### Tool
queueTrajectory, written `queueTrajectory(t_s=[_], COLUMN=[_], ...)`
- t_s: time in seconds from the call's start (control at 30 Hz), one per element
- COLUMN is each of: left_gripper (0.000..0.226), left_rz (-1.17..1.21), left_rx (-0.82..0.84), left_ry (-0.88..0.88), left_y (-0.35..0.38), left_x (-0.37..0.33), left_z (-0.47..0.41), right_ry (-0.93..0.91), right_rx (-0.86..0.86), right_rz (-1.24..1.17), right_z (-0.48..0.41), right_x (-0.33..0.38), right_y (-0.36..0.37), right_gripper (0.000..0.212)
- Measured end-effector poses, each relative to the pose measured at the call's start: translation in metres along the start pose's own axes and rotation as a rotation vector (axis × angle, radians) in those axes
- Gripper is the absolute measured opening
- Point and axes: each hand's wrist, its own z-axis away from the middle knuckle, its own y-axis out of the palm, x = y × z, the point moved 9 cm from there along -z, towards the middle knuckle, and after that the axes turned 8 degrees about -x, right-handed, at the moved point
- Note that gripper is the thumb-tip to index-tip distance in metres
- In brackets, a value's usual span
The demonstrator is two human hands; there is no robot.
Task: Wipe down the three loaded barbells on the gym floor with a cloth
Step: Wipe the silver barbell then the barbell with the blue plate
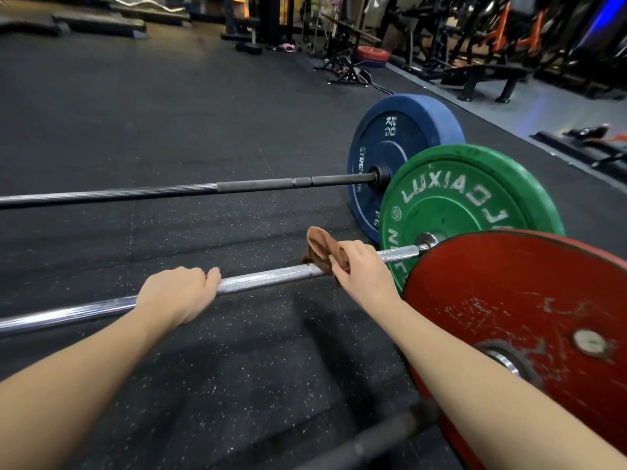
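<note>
**A:** Where's your cloth?

**B:** The brown cloth (322,249) is bunched round the chrome barbell (264,279). Your right hand (363,269) grips it there, fingers curled over cloth and bar together, near the collar. A loose end sticks up left of your knuckles.

**A:** And the other of my hands?

**B:** Your left hand (178,290) is wrapped over the same shaft further left, fingers curled over the top, gripping bare metal.

**A:** What are the bars like?

**B:** Three lie roughly side by side on the floor (169,113).
- **Middle:** bright chrome, knurled between your hands and smooth left of your left hand. It carries a green bumper plate (475,198) with raised white lettering.
- **Far:** a black barbell (169,191) with a blue bumper plate (403,147) standing just behind the green one.
- **Nearest:** a dark bar (383,439), blurred, running under your right forearm into a scuffed red bumper plate (526,317).

**A:** And the room?

**B:** The floor is black rubber flecked with white, with seams between the mats. Along the far side stand black and orange machine frames (509,35). A red plate (373,53) lies flat there on a blue one.
</note>
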Motion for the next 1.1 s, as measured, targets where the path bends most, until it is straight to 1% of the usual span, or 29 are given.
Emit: queueTrajectory(t_s=[0.07, 0.1, 0.17, 0.2, 0.3, 0.37, 0.43, 0.5, 0.53, 0.6, 0.67, 0.77, 0.83, 0.93, 1.0, 1.1], left_gripper=[0.065, 0.078, 0.090, 0.094, 0.098, 0.095, 0.084, 0.064, 0.051, 0.032, 0.023, 0.023, 0.023, 0.022, 0.022, 0.020], left_rz=[0.113, 0.163, 0.196, 0.203, 0.226, 0.227, 0.195, 0.130, 0.110, 0.105, 0.106, 0.097, 0.066, 0.002, -0.051, -0.092], left_rx=[0.041, 0.055, 0.090, 0.108, 0.139, 0.164, 0.174, 0.158, 0.150, 0.144, 0.146, 0.145, 0.090, 0.044, -0.019, -0.056], left_ry=[-0.108, -0.152, -0.168, -0.162, -0.124, -0.099, -0.083, -0.057, -0.050, -0.054, -0.063, -0.068, -0.075, -0.082, -0.087, -0.100], left_y=[0.001, 0.004, 0.008, 0.010, 0.009, 0.008, 0.007, 0.007, 0.007, 0.009, 0.010, 0.014, 0.016, 0.021, 0.016, 0.009], left_x=[0.009, 0.013, 0.015, 0.015, 0.013, 0.011, 0.011, 0.010, 0.010, 0.010, 0.011, 0.012, 0.013, 0.013, 0.012, 0.010], left_z=[0.003, 0.003, 0.003, 0.003, 0.003, 0.004, 0.005, 0.004, 0.003, 0.001, 0.002, -0.001, -0.004, -0.003, -0.002, -0.001], right_ry=[0.111, 0.181, 0.301, 0.328, 0.280, 0.259, 0.237, 0.187, 0.172, 0.172, 0.195, 0.310, 0.407, 0.489, 0.506, 0.481], right_rx=[0.030, 0.043, 0.046, 0.049, 0.083, 0.114, 0.237, 0.391, 0.435, 0.454, 0.430, 0.364, 0.252, 0.034, -0.082, -0.152], right_rz=[-0.008, 0.010, 0.073, 0.121, 0.236, 0.173, 0.093, 0.056, 0.037, 0.006, 0.022, 0.015, -0.079, -0.223, -0.327, -0.409], right_z=[-0.009, -0.013, -0.016, -0.016, -0.008, 0.007, 0.033, 0.062, 0.075, 0.094, 0.101, 0.097, 0.081, 0.045, 0.021, -0.006], right_x=[-0.026, -0.042, -0.072, -0.080, -0.069, -0.049, -0.027, -0.005, 0.002, 0.008, 0.001, -0.020, -0.032, -0.033, -0.026, -0.017], right_y=[-0.004, -0.007, -0.018, -0.024, -0.035, -0.041, -0.040, -0.035, -0.035, -0.038, -0.043, -0.056, -0.066, -0.083, -0.088, -0.081], right_gripper=[0.025, 0.024, 0.021, 0.022, 0.026, 0.025, 0.021, 0.015, 0.011, 0.006, 0.007, 0.009, 0.010, 0.014, 0.015, 0.012])
